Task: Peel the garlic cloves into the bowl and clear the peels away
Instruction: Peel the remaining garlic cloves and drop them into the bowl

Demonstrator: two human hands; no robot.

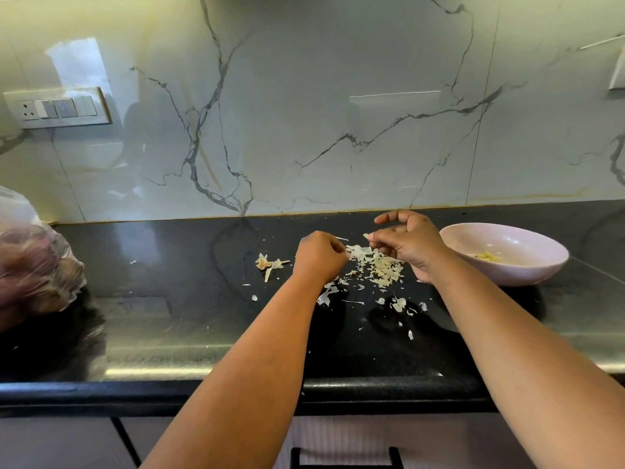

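Right hand point(407, 243) pinches a pale garlic clove point(366, 235); left hand point(319, 253) curls, contents unseen. Papery peels point(380, 267) litter the glossy black tabletop point(169, 265) beside a round pink bowl point(527, 269).

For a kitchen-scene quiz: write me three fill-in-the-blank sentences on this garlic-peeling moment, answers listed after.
1. The pink bowl sits beside the person's ____ hand.
2. The heap of garlic peels lies on the ____ countertop.
3. The right hand pinches a small pale piece of ____.

Missing words: right; black; garlic
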